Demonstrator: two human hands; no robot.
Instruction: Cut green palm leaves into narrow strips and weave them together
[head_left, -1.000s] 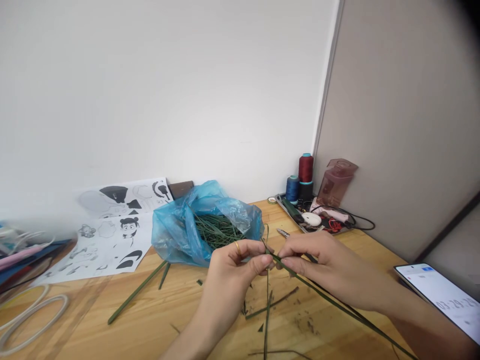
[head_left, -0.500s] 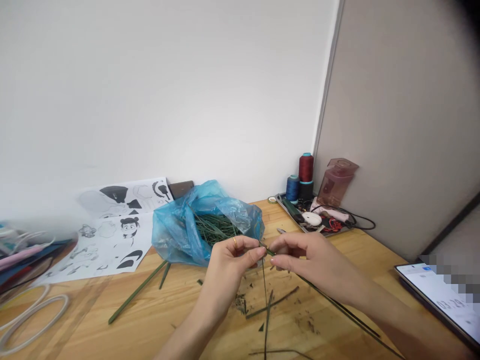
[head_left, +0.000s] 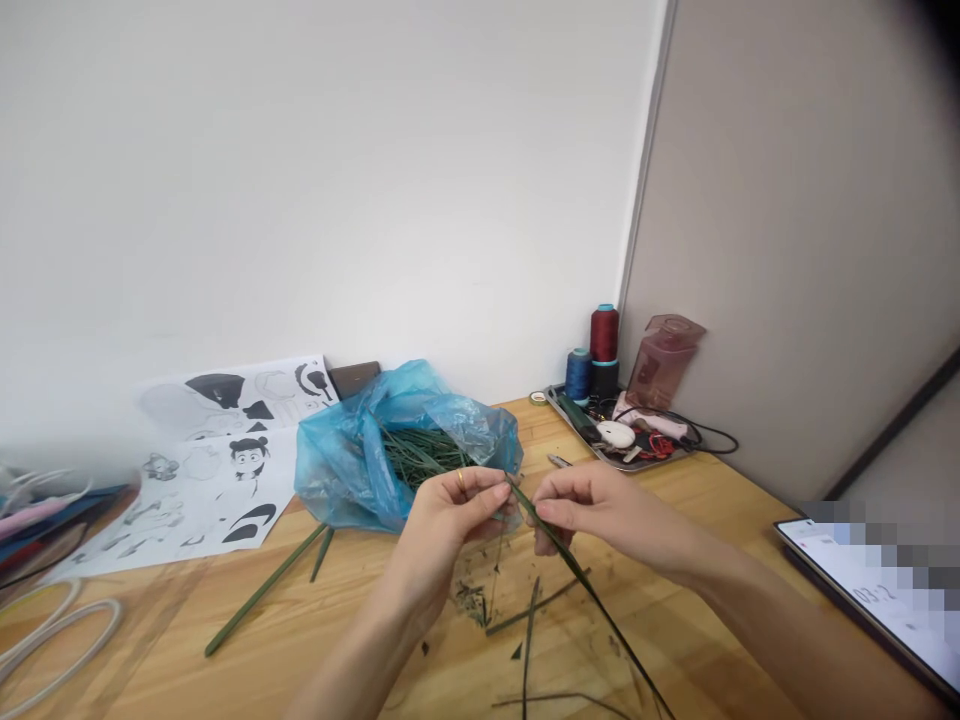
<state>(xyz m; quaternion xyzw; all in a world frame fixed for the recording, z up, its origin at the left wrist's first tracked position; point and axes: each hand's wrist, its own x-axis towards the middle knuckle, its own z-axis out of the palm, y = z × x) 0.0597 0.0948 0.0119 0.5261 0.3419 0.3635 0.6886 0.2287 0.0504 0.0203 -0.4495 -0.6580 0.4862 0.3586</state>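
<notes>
A long, narrow green leaf strip runs from my left fingertips down to the right, towards the table's front edge. My left hand, with a ring on one finger, pinches the strip's upper end between thumb and forefinger. Close beside it, my right hand has its fingers curled and its thumb against the strip, just below the left fingertips. A thin strand hangs under the left fingers. On the wooden table below lie loose leaf strips and small dark scraps.
Behind my hands stands a blue plastic bag full of green strips. Printed drawings lie left. At the back right, a metal tray holds tools and thread spools. A phone lies right, cable loops left.
My right hand has shifted slightly left and turned, its fingers now curled further. The strip, earlier running behind my right wrist, now crosses in front of the right fingers. The view has shifted slightly.
</notes>
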